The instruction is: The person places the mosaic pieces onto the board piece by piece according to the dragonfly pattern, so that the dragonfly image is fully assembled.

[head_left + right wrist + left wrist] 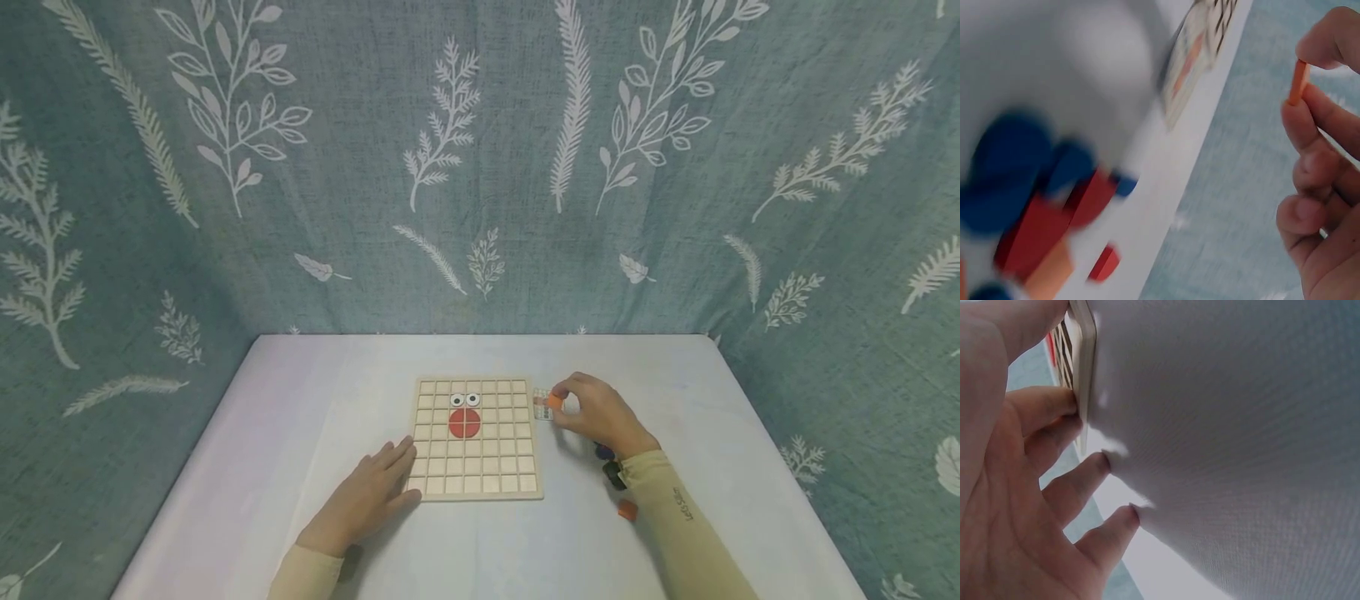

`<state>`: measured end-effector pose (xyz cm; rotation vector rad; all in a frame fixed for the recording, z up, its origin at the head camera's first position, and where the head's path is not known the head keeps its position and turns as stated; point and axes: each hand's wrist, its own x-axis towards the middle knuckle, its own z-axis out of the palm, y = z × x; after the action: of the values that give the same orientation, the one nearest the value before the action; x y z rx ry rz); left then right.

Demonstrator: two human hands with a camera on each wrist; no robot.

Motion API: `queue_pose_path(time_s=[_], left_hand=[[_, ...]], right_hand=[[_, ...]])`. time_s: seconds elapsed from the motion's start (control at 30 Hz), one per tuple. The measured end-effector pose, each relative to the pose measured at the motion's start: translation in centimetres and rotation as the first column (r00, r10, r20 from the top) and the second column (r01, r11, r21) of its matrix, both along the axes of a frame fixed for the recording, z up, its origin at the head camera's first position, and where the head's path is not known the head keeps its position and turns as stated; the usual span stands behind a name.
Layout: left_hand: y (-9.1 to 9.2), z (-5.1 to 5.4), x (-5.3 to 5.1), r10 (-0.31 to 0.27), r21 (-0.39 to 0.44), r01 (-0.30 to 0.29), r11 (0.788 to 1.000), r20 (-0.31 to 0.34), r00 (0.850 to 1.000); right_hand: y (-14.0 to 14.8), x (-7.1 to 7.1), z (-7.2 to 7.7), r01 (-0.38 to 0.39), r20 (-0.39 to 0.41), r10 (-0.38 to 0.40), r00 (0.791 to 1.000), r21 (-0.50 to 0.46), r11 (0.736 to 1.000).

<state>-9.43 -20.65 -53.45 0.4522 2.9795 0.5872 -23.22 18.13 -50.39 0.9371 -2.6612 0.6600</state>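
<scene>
A wooden grid board (480, 498) lies on the table, holding two round eye pieces (465, 400) above a red disc of several quarter pieces (464, 423). The left hand (367, 496) rests at the board's left edge, fingers spread and relaxed; the left wrist view shows its fingertips (1072, 400) against the board's side (1088, 362). Just right of the board, the right hand (600, 412) pinches a small orange piece (555, 402) between thumb and fingers, over a small patterned card (542, 408). In the right wrist view the orange piece (1299, 82) is seen edge-on.
Loose pieces lie near the right forearm, among them an orange-red one (627, 510) and dark ones (614, 475). The right wrist view shows blue pieces (1010, 156) and red pieces (1032, 234), blurred. A patterned curtain (480, 167) stands behind the table.
</scene>
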Motion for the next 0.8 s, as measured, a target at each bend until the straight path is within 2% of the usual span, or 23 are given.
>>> queue_pose_path(time_s=[0.2, 0.37, 0.47, 0.63, 0.8], left_hand=[[0.0, -0.1, 0.0, -0.003, 0.006, 0.003, 1.000, -0.007, 1.000], [-0.1, -0.3, 0.0, 0.001, 0.000, -0.001, 1.000, -0.006, 1.000], [-0.1, -0.3, 0.0, 0.003, 0.003, -0.003, 1.000, -0.004, 1.000], [-0.1, -0.2, 0.0, 0.002, 0.006, -0.002, 1.000, -0.008, 1.000], [-0.1, -0.2, 0.0, -0.005, 0.009, 0.005, 1.000, -0.013, 1.000]], right_hand=[[-3.0, -0.1, 0.2, -0.035, -0.052, 0.037, 0.998, 0.035, 0.999], [-5.1, -0.3, -0.2, -0.070, -0.091, 0.073, 0.993, 0.030, 0.997], [-6.3, -0.5, -0.5, -0.088, -0.076, 0.090, 0.993, 0.033, 0.996], [-8.0, -0.8, -0.7, -0.080, 0.044, 0.077, 0.996, 0.065, 0.995], [-9.3, -0.9, -0.7, -0.065, 0.188, 0.041, 0.981, 0.123, 0.990]])
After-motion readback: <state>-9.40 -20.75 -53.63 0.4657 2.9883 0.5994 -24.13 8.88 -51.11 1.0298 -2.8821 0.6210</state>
